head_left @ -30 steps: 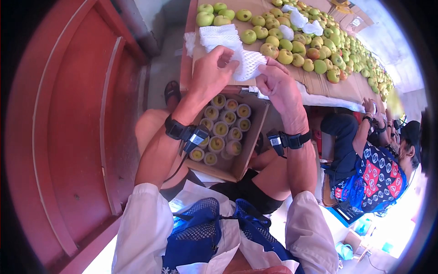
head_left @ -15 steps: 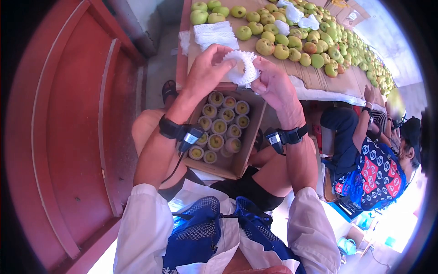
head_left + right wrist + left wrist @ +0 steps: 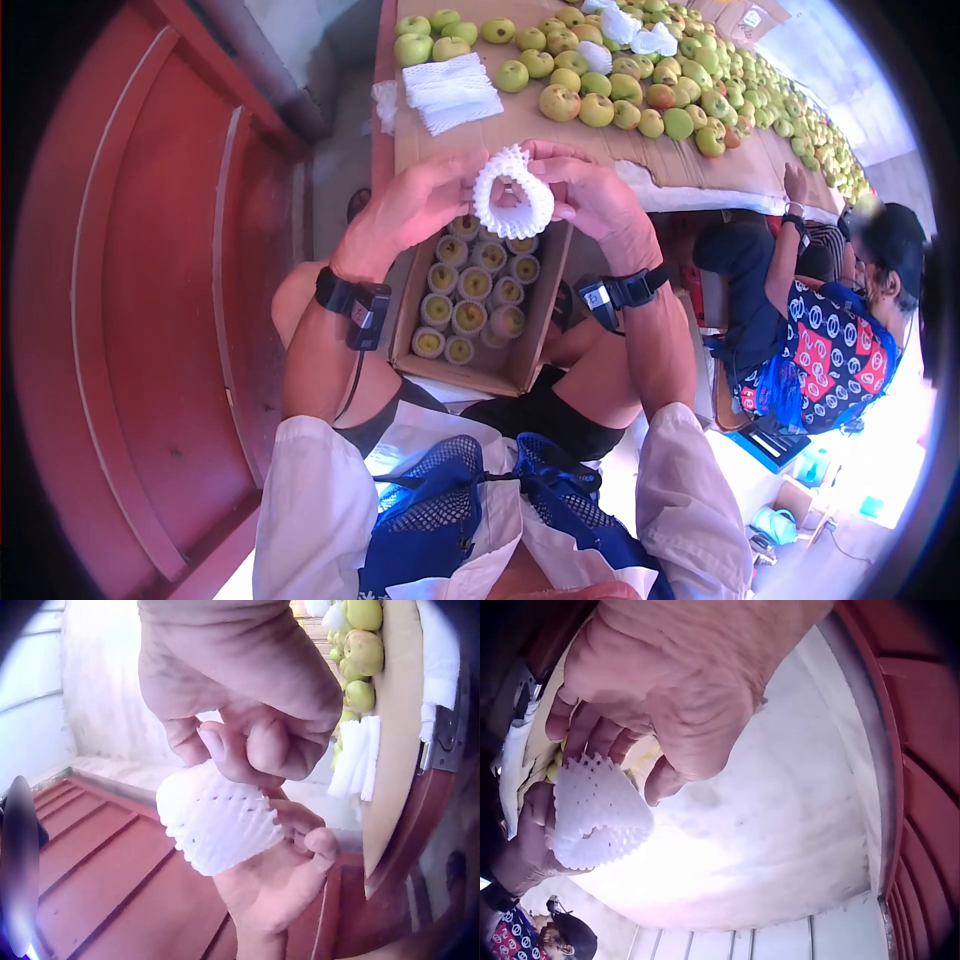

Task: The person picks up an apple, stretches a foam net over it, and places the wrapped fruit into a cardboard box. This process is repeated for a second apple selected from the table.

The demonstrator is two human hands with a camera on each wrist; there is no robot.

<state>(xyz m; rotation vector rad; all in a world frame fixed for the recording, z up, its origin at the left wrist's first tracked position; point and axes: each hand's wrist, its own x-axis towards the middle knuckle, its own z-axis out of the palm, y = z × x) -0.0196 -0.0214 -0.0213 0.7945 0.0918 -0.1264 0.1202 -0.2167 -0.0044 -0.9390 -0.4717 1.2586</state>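
A white foam net sleeve, spread into a ring with a scalloped edge, is held up between both hands in the head view. My left hand has its fingertips on the sleeve's left side, and its thumb lies close beside the foam in the left wrist view. On the opposite side, my right hand pinches the sleeve with bent fingers. Below them a cardboard box holds several sleeved apples in rows; the hands and sleeve cover its far end.
Flattened foam sleeves lie stacked on the cardboard-covered table. Many loose green apples spread across it, with some crumpled foam among them. A red door stands at left. Another person sits at right.
The flat sleeve has been spread into an open ring. Both hands have come nearer the body with it, over the box's far end, and away from the stacked sleeves.
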